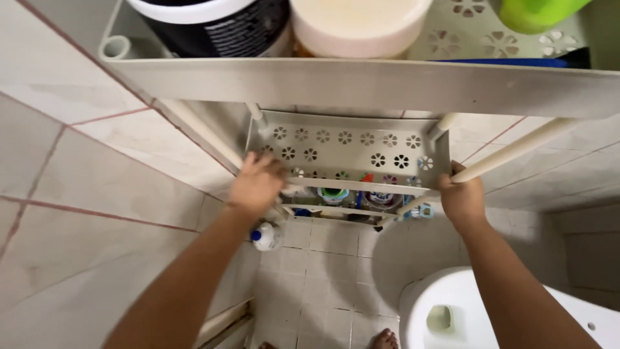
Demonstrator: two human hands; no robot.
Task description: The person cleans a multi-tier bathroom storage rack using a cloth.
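Note:
A beige plastic shelf rack stands against a tiled wall; I look down through it. Its middle shelf (349, 150), pierced with flower-shaped holes, carries nothing that I can see. My left hand (257, 182) grips that shelf's front left corner. My right hand (461, 196) grips its front right corner beside a round rack post (516, 150). The top shelf (361, 83) is close under the camera. It holds a black tub (213, 22), a cream lidded tub (358, 24) and a green bottle (536, 13). Bottles (381, 197) show on a lower shelf beneath.
A white bottle with a blue cap (265, 236) stands on the tiled floor by the left wall. A white toilet (452, 313) sits at the lower right. My bare toes (385, 338) show at the bottom edge. Tiled walls close in on the left and right.

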